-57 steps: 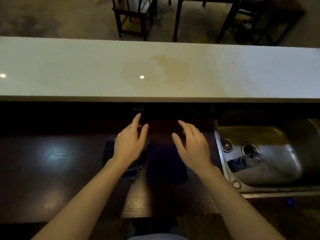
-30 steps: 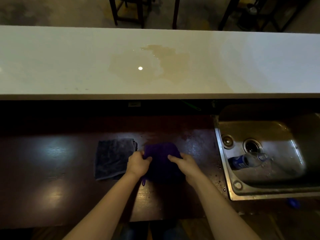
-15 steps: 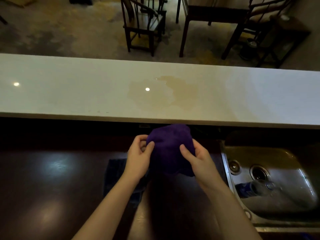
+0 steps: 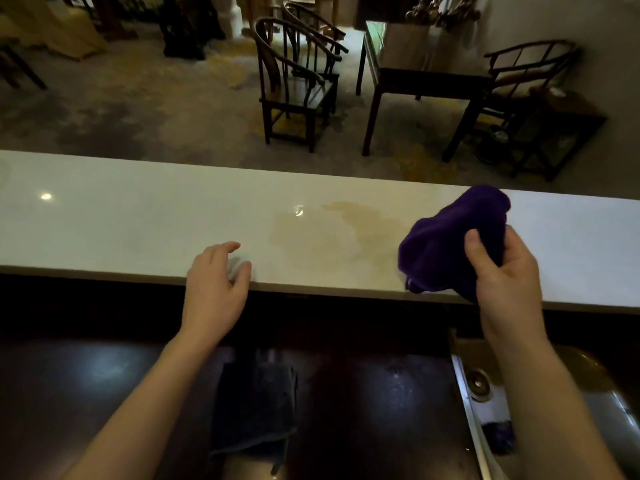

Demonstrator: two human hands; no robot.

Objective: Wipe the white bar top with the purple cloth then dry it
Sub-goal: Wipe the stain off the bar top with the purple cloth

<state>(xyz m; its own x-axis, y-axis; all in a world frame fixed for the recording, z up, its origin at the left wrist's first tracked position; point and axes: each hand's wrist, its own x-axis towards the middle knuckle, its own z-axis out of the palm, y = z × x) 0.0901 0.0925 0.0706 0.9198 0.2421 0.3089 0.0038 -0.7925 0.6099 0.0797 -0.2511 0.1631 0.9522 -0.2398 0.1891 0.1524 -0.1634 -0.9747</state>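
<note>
Head view: your right hand (image 4: pixel 502 271) squeezes the purple cloth (image 4: pixel 446 237) at the white bar top (image 4: pixel 138 220) near edge. Left hand (image 4: pixel 214 289) is empty, fingers apart. Bunched up, it might miss the brown spill (image 4: pixel 332 230).

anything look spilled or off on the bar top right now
Yes: a yellowish-brown wet patch spreads across the middle of the white bar top, between the left hand and the bunched purple cloth. It looks like an unwiped spill.

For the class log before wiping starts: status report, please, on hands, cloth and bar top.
Right hand grips purple cloth, bunched. Left hand empty at bar top edge. Brownish stain unwiped, nothing in the way.
</note>
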